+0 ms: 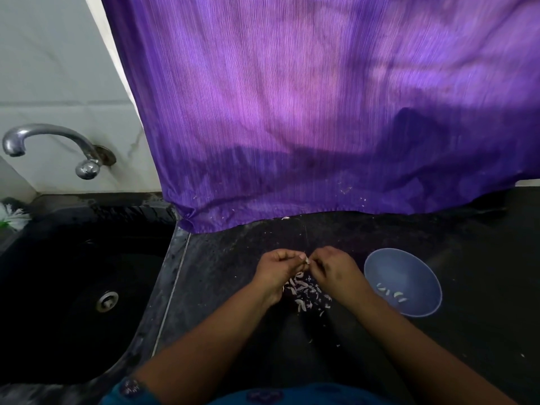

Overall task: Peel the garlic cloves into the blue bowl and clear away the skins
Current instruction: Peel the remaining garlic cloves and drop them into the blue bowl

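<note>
While both hands meet above the dark countertop [380, 361], the left hand [279, 273] and the right hand [333, 271] have curled fingers and pinch one small garlic clove [307, 260] between them. Under them lies a heap of garlic skins [306, 293]. Just beside the right hand stands the blue bowl [377, 266] (a few peeled cloves [393, 294] inside). At the countertop's left edge is a black sink [73, 287] with a metal tap [55, 144]; a purple curtain [306, 112] hangs over the back edge.

Purple curtain [321, 112] over black counter [438, 361]; black sink [43, 361], chrome tap [52, 141], white-tiled wall [58, 68].
</note>
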`<state>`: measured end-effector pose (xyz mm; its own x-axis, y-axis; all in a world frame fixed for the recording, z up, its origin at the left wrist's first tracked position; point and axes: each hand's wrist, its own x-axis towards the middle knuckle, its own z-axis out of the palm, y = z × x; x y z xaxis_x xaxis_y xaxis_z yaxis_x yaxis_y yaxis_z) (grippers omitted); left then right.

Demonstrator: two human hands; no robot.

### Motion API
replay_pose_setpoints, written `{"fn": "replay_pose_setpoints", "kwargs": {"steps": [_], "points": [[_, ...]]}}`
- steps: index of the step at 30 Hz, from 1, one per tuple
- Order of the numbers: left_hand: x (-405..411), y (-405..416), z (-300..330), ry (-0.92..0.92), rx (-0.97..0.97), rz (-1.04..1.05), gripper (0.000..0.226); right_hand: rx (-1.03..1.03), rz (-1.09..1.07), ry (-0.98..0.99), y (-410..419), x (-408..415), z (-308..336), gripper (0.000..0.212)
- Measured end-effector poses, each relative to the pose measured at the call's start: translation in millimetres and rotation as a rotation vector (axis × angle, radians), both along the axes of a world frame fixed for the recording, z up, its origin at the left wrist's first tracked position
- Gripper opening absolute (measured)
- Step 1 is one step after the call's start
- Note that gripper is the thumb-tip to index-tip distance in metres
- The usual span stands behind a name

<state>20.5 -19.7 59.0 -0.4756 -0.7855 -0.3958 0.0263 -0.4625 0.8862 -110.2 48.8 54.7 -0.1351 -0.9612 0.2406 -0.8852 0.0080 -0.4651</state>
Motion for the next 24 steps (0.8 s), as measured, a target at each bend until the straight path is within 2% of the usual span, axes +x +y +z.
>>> {"fn": "replay_pose_setpoints", "kwargs": {"steps": [5,14,19,24], "points": [[-2.1,1.5,-2.3,0.008,0.029,0.025,0.004,-0.060,-0.048,-0.153,3.0,0.1,-1.0,0.006],[-2.8,0.5,-8.3,-0.038,-0.009,0.048,0.010,-0.028,0.008,-0.009,1.8,-1.9,-2.2,0.014],[-1.4,1.4,-10.1,-0.086,-0.125,0.000,0.009,-0.015,0.020,-0.046,2.9,-1.6,1.0,0.015],[-0.2,3.5,-9.3,-0.077,-0.155,-0.035,0.007,0.014,0.010,-0.064,4.3,-2.9,2.2,0.018]]}}
